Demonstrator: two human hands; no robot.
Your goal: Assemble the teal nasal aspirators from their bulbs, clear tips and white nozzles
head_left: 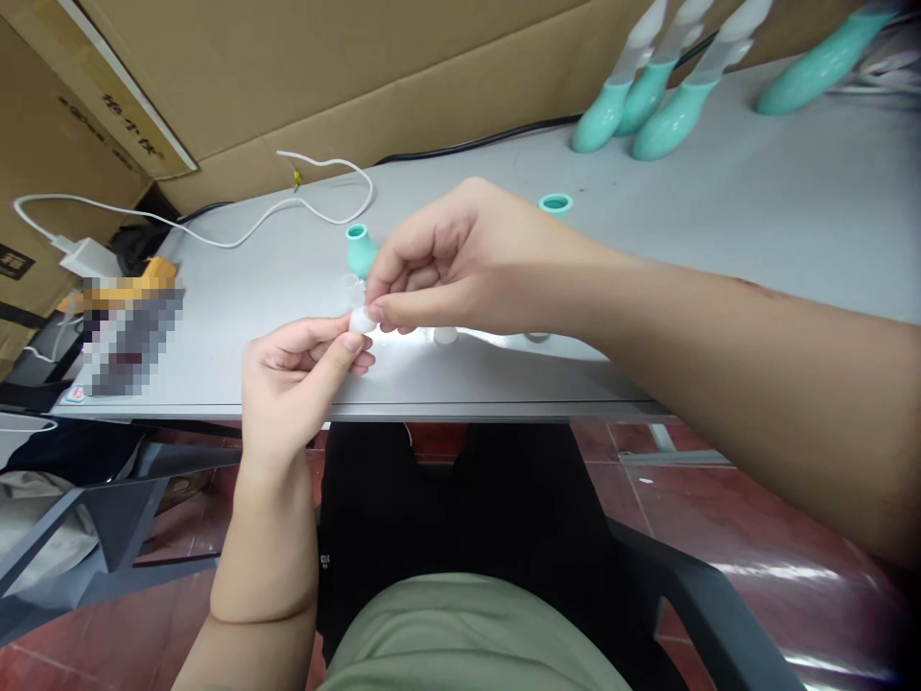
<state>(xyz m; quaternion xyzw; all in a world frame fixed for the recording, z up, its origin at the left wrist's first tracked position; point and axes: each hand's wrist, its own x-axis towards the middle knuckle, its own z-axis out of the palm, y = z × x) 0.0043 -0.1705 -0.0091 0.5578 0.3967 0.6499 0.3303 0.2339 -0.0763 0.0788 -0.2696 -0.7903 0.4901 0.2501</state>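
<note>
Both hands meet over the front of the desk around a small white rounded piece (362,321), perhaps a soft tip. My left hand (298,374) pinches it from the left between thumb and fingers. From the right, the thumb and fingertips of my right hand (446,259) close on its other side. Just behind them a turquoise squeeze bulb (360,251) stands with its mouth up, and a clear plastic part (352,286) sits in front of it. A second bulb's turquoise rim (555,203) shows above my right wrist, its body hidden. A white round piece (446,335) lies below my right hand.
Several turquoise bulbs with clear tubes and white tips (673,115) stand at the back right. A white cable (288,202) loops across the grey desk (460,384). A cardboard wall (323,67) closes off the back. At the left lies a yellow object (159,274), partly blurred.
</note>
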